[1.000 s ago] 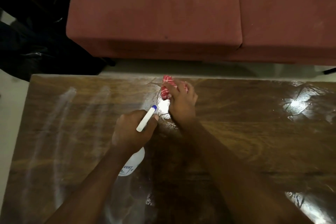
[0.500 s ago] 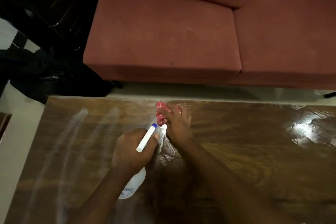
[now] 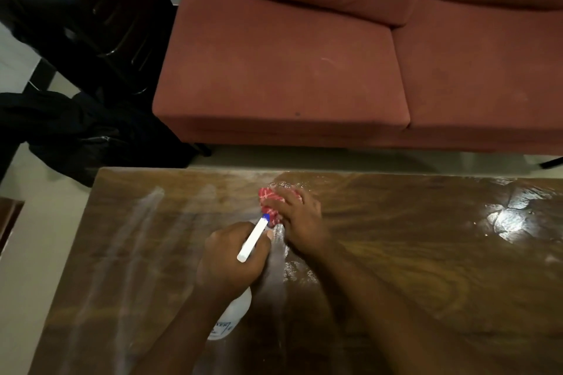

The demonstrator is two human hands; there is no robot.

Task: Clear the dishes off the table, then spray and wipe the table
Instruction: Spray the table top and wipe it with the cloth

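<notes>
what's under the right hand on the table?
A bunched red-and-white cloth, pressed onto the wet wooden table. Only its far-left part shows; the rest, and the tabletop beneath it, is covered by the right hand.

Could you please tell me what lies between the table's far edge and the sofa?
A pale floor strip lies between the table and the sofa, in the head view.

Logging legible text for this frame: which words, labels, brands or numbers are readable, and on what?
On the spray bottle, below the left hand: a label in dark print, partly hidden by the forearm, too blurred to read.
On the red patterned cloth under the right hand: pattern only, no text.
On the wooden table and the sofa: no text.
</notes>
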